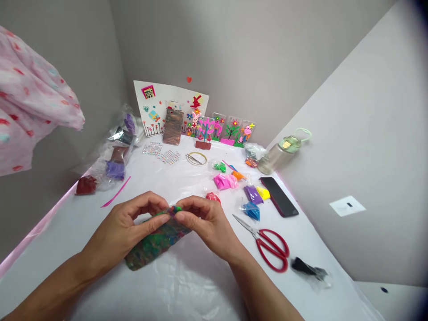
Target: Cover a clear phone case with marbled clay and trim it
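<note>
A phone case [152,247] covered in marbled clay, mostly green with red and blue patches, tilts over the white table in front of me. My left hand [129,225] has thumb and fingers pinched at its upper edge. Close beside it, my right hand [207,220] pinches the same edge, the fingertips of both hands nearly meeting. Between them shows a small bit of green, red and blue clay; whether it is joined to the case I cannot tell. The fingers hide part of the case's upper edge.
Red-handled scissors [272,249], a black packet [307,267] and a phone [279,196] lie right. Clay packs such as the pink one [225,181] lie ahead. A bottle [281,154], decorated cases [232,129] and a brown case [173,127] stand behind; bagged clay [115,170] lies left.
</note>
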The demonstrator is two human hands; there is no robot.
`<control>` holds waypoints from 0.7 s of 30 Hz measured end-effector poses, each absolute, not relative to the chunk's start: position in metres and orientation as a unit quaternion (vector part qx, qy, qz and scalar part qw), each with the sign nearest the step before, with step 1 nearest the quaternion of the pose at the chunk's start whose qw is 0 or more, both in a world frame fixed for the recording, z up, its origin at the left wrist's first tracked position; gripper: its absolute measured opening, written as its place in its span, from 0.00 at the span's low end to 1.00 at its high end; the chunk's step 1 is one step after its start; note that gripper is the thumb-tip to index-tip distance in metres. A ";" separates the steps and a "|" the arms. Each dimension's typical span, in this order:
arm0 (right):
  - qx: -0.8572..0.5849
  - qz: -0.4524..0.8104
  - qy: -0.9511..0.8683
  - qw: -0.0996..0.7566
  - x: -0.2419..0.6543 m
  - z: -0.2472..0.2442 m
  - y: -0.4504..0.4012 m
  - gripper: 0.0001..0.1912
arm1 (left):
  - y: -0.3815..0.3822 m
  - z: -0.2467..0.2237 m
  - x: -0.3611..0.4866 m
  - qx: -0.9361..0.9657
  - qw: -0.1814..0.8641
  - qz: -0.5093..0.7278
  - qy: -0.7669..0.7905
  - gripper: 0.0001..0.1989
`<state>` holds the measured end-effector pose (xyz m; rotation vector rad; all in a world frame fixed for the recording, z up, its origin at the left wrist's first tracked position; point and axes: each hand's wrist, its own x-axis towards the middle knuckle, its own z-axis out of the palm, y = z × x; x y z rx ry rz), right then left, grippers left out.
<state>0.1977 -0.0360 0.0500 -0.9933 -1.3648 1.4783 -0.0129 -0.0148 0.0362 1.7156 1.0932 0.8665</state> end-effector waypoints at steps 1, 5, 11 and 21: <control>-0.401 0.588 -0.549 0.438 0.198 0.050 -0.036 0.12 | -0.016 0.037 -0.011 0.686 0.454 0.357 0.441 0.11; -0.413 0.572 -0.548 0.449 0.198 0.050 -0.037 0.12 | -0.020 0.039 -0.007 0.676 0.471 0.365 0.434 0.10; -0.409 0.569 -0.552 0.451 0.197 0.050 -0.037 0.13 | -0.021 0.041 -0.003 0.665 0.486 0.355 0.442 0.09; -0.439 0.505 -0.587 0.456 0.199 0.050 -0.035 0.21 | -0.015 0.033 -0.003 0.561 0.565 0.416 0.439 0.12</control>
